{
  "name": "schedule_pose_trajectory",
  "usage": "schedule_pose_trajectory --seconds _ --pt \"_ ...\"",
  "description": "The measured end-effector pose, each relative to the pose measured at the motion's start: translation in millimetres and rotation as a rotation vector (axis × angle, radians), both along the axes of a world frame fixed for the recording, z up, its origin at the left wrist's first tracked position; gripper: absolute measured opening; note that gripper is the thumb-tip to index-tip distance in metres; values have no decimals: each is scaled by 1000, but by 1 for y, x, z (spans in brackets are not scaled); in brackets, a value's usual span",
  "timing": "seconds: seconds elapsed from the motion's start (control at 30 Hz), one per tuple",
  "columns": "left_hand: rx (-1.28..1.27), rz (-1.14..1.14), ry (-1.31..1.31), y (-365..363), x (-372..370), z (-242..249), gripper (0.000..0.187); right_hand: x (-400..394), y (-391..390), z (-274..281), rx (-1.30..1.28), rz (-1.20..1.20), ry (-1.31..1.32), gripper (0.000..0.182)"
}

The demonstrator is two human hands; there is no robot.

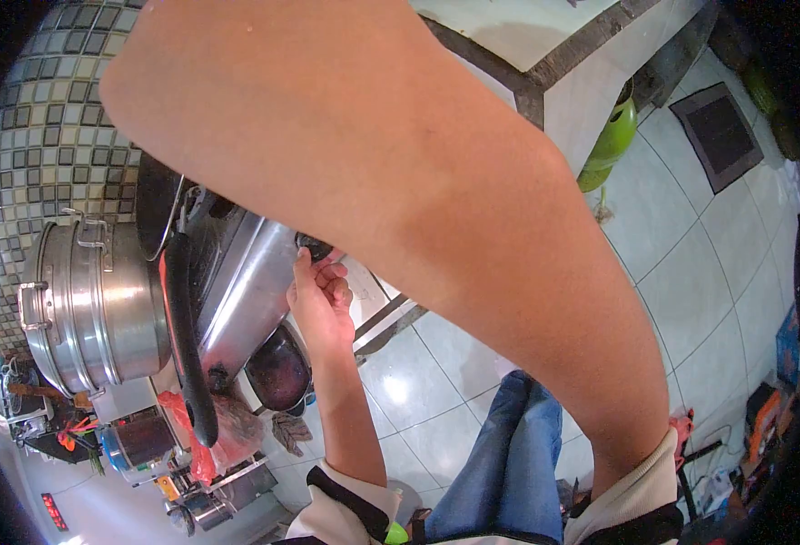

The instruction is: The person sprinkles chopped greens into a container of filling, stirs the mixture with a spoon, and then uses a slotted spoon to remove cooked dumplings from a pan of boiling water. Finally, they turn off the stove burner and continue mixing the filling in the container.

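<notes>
My left hand [323,304] is at the front of a shiny steel stove [246,272], fingers curled and thumb pressed against a round black knob [313,245]. My right arm stretches across the upper part of the view, and its hand is out of sight. Behind the arm, a dark pan [153,195] shows in part on the stove. Its long black and orange handle [187,345] sticks out over the stove's near end. Beside the pan stands a large steel steamer pot [109,300] with side handles. Whatever lies under my right forearm is hidden.
Mosaic tiles [50,127] cover the wall. A dark rounded pot [277,368] and a red plastic bag [227,436] are near the stove. A tiled counter corner [545,59] juts out beyond my right arm, with a green gas cylinder [613,145] below. A dark mat [718,136] lies on the floor.
</notes>
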State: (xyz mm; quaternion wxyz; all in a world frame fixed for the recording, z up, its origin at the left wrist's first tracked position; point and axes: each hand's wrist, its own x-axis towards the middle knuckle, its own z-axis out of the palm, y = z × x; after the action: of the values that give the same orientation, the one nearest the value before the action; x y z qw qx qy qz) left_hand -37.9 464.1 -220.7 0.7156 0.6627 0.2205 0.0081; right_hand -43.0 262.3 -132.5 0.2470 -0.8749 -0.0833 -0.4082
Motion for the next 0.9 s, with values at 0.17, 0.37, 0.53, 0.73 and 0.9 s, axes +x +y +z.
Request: schedule_pose_trajectory --seconds 0.17,0.37,0.53,0.73,0.9 --pt "-5 -8 -8 2 1 -1 36 0 -1 -1 1 -4 3 5" --pt "-4 12 -2 -4 0 2 37 0 -1 -2 -1 -7 5 5" --pt "-17 3 -17 -1 0 -1 39 0 -1 -3 -1 -10 6 5" --pt "-35 -17 -20 0 -1 -1 40 -1 -1 -5 3 -13 10 5" --pt "-57 -40 -13 3 0 -3 41 -2 -2 -6 1 -19 12 5"
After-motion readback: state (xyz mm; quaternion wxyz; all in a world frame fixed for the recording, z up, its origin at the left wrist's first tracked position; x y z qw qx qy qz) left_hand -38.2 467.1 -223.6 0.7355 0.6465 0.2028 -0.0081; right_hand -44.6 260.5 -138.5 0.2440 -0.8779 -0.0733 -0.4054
